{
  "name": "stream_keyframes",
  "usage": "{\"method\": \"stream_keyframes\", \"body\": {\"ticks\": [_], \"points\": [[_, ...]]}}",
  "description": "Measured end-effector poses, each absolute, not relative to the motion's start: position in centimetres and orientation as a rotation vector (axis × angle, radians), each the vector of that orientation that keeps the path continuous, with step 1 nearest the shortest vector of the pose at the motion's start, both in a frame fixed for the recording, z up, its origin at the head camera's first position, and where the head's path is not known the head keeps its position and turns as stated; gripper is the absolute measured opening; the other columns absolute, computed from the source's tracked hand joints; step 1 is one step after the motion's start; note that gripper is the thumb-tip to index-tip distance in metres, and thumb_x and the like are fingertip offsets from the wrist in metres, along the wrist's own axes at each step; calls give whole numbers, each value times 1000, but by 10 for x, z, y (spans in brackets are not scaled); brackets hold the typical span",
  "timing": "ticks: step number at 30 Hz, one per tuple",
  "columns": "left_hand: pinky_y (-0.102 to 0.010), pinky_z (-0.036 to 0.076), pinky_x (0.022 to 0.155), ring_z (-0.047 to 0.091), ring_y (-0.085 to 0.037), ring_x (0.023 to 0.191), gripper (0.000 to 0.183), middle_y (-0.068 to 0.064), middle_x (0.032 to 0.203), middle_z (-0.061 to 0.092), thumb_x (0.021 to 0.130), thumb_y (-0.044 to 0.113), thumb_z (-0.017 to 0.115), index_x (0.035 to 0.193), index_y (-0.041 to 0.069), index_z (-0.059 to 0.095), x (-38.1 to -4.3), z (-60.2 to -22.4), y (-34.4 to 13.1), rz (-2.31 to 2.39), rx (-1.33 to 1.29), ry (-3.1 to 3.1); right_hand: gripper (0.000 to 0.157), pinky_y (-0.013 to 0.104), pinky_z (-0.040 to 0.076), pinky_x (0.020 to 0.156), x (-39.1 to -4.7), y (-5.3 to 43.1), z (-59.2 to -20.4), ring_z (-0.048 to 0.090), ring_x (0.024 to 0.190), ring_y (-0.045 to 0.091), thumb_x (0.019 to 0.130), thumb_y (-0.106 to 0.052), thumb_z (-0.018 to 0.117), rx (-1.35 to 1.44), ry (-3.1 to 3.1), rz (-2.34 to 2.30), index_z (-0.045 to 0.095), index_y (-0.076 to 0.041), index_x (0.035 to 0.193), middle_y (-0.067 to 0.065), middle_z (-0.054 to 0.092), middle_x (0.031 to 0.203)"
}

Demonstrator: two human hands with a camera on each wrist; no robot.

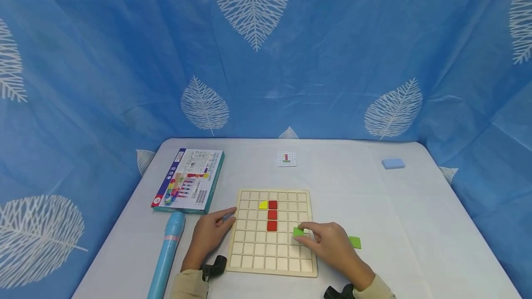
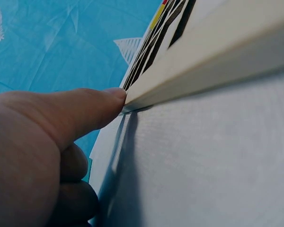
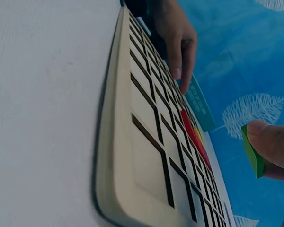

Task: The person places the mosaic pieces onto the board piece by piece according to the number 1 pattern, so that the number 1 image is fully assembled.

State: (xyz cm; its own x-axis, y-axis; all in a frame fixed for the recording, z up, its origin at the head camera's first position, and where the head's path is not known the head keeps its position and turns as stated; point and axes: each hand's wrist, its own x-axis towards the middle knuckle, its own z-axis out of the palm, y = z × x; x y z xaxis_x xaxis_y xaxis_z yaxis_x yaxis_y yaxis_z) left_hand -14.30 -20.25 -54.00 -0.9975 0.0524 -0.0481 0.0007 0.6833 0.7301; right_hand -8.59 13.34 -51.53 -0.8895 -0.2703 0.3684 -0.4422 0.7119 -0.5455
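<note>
A wooden grid board (image 1: 270, 271) lies on the table between both hands. Three red square tiles (image 1: 272, 215) form a column in its upper cells, with a yellow tile (image 1: 263, 204) left of the top one. My right hand (image 1: 332, 241) pinches a green tile (image 1: 298, 232) between thumb and forefinger, held above the board's right side; the right wrist view shows the tile (image 3: 252, 153) raised over the surface. My left hand (image 1: 209, 232) touches the board's left edge with extended fingertips. Another green tile (image 1: 355, 242) lies on the table, just beyond the right hand.
A small card (image 1: 287, 159) with a printed grid pattern lies behind the board. Back left is a flat box (image 1: 189, 179); a light-blue tube (image 1: 166, 257) lies in front of it. A blue block (image 1: 392, 163) sits far right. Blue leaf-print cloth (image 1: 299, 82) hangs behind the table.
</note>
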Motion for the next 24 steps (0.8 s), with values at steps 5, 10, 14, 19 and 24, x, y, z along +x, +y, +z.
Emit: {"method": "stream_keyframes", "body": {"ticks": [5,10,14,19,24], "points": [[-25,28,50,31,-8,50,34,7,53,38,95,32,75,128,23,74,-144,-538,-201,1208,53,2826,21,18,27,48,-88,122,-514,22,50,-7,82,-33,86,587,-2662,972,79,-20,98,-26,26,54],[-26,28,51,31,-9,50,34,6,53,38,95,33,74,128,23,74,-146,-536,-201,1207,55,2826,22,19,29,50,-92,106,-510,24,50,-6,83,-34,85,621,-2668,998,79,-19,98,-24,29,53],[-26,28,51,32,-9,50,34,6,53,38,95,33,74,128,23,74,-147,-536,-199,1206,54,2825,22,19,31,52,-94,95,-509,27,51,-6,83,-34,85,637,-2679,993,80,-19,98,-24,30,53],[-26,28,51,33,-10,49,35,6,53,39,95,32,75,128,22,74,-143,-533,-198,1185,1,2825,24,16,31,51,-94,84,-513,26,50,-9,83,-33,85,703,-2643,1021,80,-15,99,-24,32,52],[-26,28,51,33,-10,50,34,6,53,38,94,29,76,128,22,74,-141,-534,-198,1176,9,2846,24,17,31,51,-95,77,-515,27,50,-9,84,-36,84,700,-2655,1020,80,-16,98,-24,33,51]]}}
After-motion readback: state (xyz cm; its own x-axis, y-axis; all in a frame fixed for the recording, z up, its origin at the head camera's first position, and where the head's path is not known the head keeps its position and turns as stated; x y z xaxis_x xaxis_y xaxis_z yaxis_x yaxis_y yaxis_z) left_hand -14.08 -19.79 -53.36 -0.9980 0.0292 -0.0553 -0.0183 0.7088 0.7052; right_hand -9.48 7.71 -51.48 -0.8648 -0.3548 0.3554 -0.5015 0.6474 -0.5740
